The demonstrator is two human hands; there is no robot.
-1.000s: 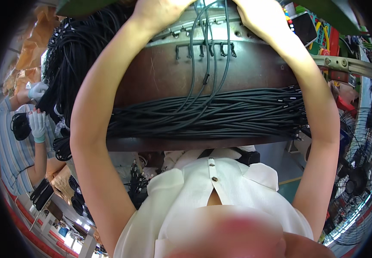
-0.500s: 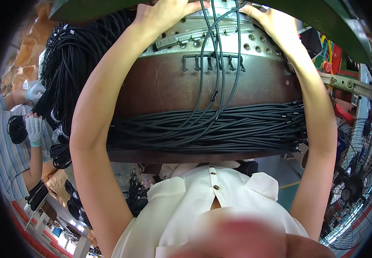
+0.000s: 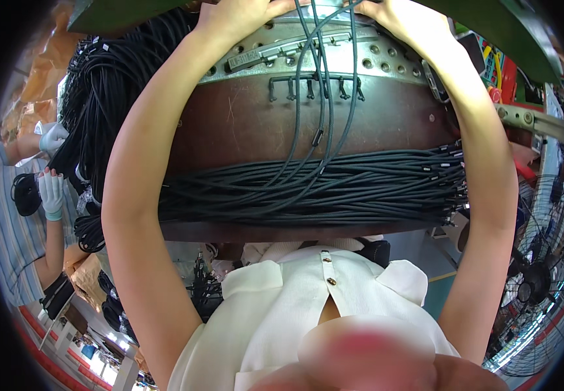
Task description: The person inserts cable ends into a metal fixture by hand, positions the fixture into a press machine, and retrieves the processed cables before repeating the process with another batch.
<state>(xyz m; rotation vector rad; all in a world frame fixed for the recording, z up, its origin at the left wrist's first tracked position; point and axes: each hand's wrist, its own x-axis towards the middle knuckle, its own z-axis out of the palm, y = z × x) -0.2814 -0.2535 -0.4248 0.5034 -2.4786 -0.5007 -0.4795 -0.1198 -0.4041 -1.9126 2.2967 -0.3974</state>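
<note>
My left hand (image 3: pixel 239 14) and my right hand (image 3: pixel 415 23) reach to the top edge of the picture, over a metal plate with holes (image 3: pixel 381 77). Their thumbs point inward toward several dark cables (image 3: pixel 296 120) that rise between them and cross near the top. The other fingers are out of sight, so a grip cannot be made out. These cables run down to a wide bundle of dark cables (image 3: pixel 282 195) lying across the brown work surface (image 3: pixel 230 127). A narrow slotted metal bar (image 3: pixel 275 53) lies on the plate. Below it rests a black comb-like plastic piece (image 3: pixel 283 79).
A thick mass of black cables (image 3: pixel 103 104) hangs at the left. Beyond it a co-worker's gloved hand (image 3: pixel 51 195) is near a black coil. Green machine parts (image 3: pixel 510 39) frame the top. A metal rail (image 3: pixel 542 124) and a caged fan (image 3: pixel 533 283) stand right.
The plate, bar, comb-like piece and cables sit slightly higher and further left in the picture. Both hands remain at the top by the crossing cables.
</note>
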